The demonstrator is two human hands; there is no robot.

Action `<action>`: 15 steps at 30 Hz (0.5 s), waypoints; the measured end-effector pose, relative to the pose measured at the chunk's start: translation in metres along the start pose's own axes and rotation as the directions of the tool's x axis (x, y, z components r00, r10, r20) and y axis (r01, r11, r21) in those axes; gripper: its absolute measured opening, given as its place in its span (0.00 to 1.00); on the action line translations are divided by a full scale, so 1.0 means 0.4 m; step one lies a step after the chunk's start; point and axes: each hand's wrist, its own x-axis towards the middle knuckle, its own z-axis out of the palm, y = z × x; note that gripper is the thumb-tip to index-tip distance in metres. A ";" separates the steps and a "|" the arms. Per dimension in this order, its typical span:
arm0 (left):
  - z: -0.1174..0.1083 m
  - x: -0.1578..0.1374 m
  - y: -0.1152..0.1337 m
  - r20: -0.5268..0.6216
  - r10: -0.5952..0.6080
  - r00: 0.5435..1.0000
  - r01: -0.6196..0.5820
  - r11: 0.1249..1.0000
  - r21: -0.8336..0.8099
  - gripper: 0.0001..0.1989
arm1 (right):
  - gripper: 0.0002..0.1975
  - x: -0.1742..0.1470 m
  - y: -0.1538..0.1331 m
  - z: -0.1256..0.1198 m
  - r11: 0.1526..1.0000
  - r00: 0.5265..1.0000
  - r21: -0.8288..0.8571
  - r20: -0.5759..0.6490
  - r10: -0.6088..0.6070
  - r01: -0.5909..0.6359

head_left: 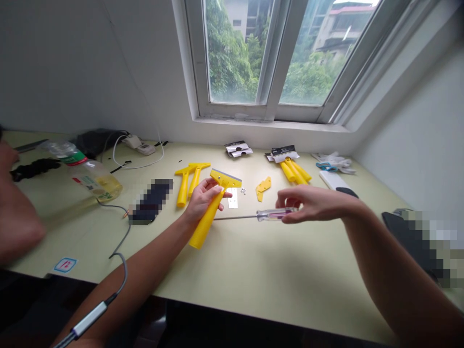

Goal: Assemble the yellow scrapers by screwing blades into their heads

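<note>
My left hand [203, 200] is closed around the upper handle of a yellow scraper [206, 223], tilted with its wide head up. A grey strip runs along the head's top edge, and a small screw shows near one end. In my right hand [304, 203] is a screwdriver [273, 214] with a clear handle, its shaft pointing left toward the scraper's handle; the tip is hidden or blends in there. Beyond the scraper lie thin metal blades [232, 199], several small screws [243, 191] and loose yellow head plates [263, 188].
Two yellow scrapers [183, 186] lie left of my left hand, near a dark phone [151, 200]. More scrapers with card packaging [295, 169] sit at the back right. A drink bottle [97, 179] leans at left, beside another person's arm [18, 208]. A cable [125, 261] crosses my left forearm.
</note>
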 end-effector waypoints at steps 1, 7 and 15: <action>0.001 -0.002 -0.002 0.020 0.002 1.000 -0.002 1.000 -0.006 0.21 | 0.14 -0.015 0.009 -0.015 0.992 0.996 0.110 -0.067 -0.062 0.069; 0.009 -0.007 -0.018 0.060 0.004 0.998 -0.003 1.000 -0.023 0.22 | 0.07 -0.058 0.041 -0.048 0.764 0.795 0.404 -0.562 -0.228 0.504; 0.020 -0.015 -0.037 0.094 -0.022 0.995 0.019 0.999 0.030 0.21 | 0.13 -0.030 -0.004 -0.034 0.599 0.179 0.084 -0.979 -0.101 0.796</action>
